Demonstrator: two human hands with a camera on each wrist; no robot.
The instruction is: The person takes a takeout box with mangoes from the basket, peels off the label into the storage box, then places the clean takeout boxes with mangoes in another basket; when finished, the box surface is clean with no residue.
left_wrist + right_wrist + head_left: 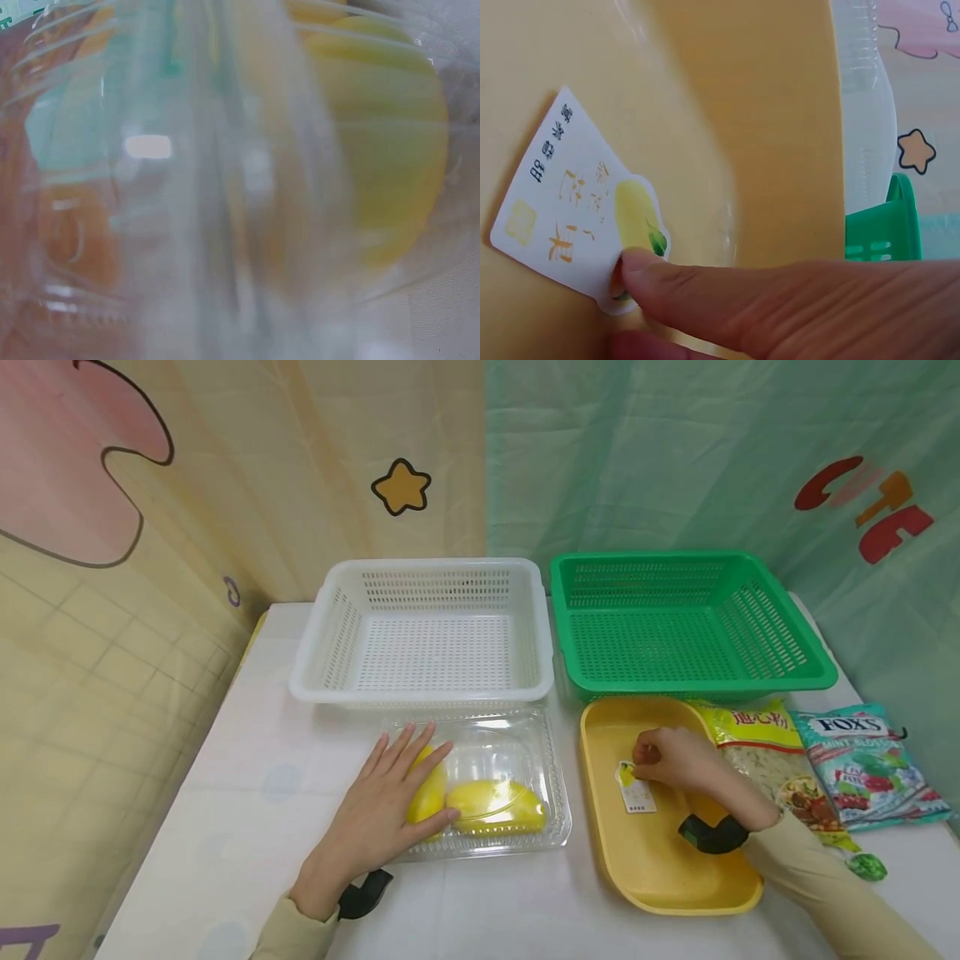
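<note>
My left hand (378,814) rests with spread, straight fingers on a clear plastic clamshell box (557,793). Inside the box lie two yellow mango-like fruits; one (498,806) shows fully, the other (429,793) is partly under my fingers. In the left wrist view, the clear plastic blurs most things, with a yellow fruit (394,150) at right. My right hand (684,766) is over a yellow tray (660,889). Its thumb and a finger pinch the picture end of a small white label card (640,798), printed with yellow fruit and characters, as the right wrist view shows (570,202).
Behind the box stands a white basket (420,697), and a green basket (697,687) stands beside it. A yellow pasta packet (765,752) and a teal candy bag (870,777) lie right of the tray. Printed curtains (600,460) hang behind the white table (247,777).
</note>
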